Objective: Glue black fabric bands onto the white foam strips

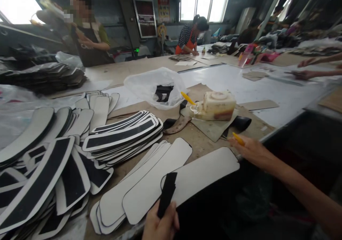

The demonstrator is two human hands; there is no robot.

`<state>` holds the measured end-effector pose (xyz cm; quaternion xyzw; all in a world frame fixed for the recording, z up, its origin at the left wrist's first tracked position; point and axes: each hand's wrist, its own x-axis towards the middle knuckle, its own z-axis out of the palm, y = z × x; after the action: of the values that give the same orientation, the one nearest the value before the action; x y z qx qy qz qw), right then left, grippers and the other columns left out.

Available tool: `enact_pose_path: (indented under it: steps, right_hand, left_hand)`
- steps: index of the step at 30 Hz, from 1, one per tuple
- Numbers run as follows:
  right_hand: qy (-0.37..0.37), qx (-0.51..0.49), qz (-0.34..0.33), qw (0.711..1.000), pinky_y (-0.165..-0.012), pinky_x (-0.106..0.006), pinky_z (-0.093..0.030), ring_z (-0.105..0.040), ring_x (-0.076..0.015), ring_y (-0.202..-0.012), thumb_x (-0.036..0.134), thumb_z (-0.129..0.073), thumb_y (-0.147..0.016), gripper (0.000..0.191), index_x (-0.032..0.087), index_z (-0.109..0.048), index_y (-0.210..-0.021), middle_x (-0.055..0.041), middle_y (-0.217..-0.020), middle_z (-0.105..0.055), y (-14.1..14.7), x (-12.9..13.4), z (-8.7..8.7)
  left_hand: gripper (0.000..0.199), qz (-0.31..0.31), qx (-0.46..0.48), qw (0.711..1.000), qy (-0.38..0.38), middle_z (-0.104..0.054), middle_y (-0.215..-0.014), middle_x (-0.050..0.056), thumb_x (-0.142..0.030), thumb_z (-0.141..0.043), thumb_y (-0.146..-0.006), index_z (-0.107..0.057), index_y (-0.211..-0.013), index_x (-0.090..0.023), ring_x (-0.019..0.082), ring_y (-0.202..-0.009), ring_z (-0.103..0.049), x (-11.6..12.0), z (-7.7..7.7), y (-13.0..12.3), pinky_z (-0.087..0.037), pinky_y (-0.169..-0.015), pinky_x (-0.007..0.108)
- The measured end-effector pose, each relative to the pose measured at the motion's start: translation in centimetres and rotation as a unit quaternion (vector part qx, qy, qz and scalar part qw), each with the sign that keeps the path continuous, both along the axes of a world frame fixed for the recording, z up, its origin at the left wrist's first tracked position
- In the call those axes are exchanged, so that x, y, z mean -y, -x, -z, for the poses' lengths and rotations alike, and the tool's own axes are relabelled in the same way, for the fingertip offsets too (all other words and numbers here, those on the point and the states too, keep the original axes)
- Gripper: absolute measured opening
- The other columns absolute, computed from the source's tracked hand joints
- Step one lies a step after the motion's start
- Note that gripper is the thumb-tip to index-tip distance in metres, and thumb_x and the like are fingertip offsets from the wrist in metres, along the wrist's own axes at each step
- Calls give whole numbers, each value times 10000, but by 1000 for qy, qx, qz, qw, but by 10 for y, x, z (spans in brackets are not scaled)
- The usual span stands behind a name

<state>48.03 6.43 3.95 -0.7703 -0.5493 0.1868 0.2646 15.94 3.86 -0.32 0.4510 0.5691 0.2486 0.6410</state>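
Note:
My left hand (161, 223) grips a black strip (167, 190) that stands up over the near edge of the table. White rounded panels (157, 183) lie fanned out just beyond it, and one long white panel (205, 172) reaches to the right along the edge. My right hand (249, 149) is closed on a yellow-handled tool (238, 139), its working end too small to make out. Ahead of that hand lie a dark roll (242, 123) and a glue-stained plastic container (219, 106) with a yellow handle (187, 98) sticking out at its left.
Stacked white panels with black centres (123, 136) and loose ones (40, 183) cover the left side. A clear plastic bag (155, 87) with black pieces sits behind. Several people work around the tables, one in an orange apron (184, 46); another person's hands (307, 72) are at far right.

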Motion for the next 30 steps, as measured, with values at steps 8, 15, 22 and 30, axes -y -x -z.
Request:
enact_pose_path:
  steps: [8, 15, 22, 30]
  right_hand:
    - [-217, 1, 137, 966, -721, -363, -406, -561, -245, -803, 598, -324, -890, 448, 248, -600, -837, -62, -834, -610, 4, 30, -46]
    - [-217, -237, 63, 945, -431, -266, -352, -456, -123, -489, 575, -420, -872, 389, 234, -602, -829, -18, -739, -555, 56, 30, -25]
    - [-111, -401, -15, 909, -515, -227, -422, -507, -105, -539, 477, -556, -845, 289, 188, -555, -831, 15, -671, -537, 93, 25, 7]
    - [-41, -406, -69, 910, -595, -243, -441, -541, -117, -582, 422, -544, -871, 230, 194, -538, -891, 27, -656, -561, 117, 26, 31]
  left_hand:
    - [440, -94, 29, 992, 77, -395, -345, -15, -521, -547, -723, -556, -504, -139, 79, -357, -309, 0, 19, -34, -173, -426, 223]
    - [517, -95, 35, 991, 84, -466, -391, 14, -530, -435, -812, -555, -529, -114, 79, -360, -365, -8, 6, -36, -215, -407, 211]
    - [384, -72, 0, 997, 34, -473, -372, -16, -446, -507, -808, -509, -564, -150, 72, -314, -338, -15, 9, -17, -187, -368, 213]
    - [409, -54, 13, 998, 13, -382, -319, -43, -391, -476, -832, -497, -496, -160, 67, -326, -314, -16, 15, -17, -228, -398, 213]
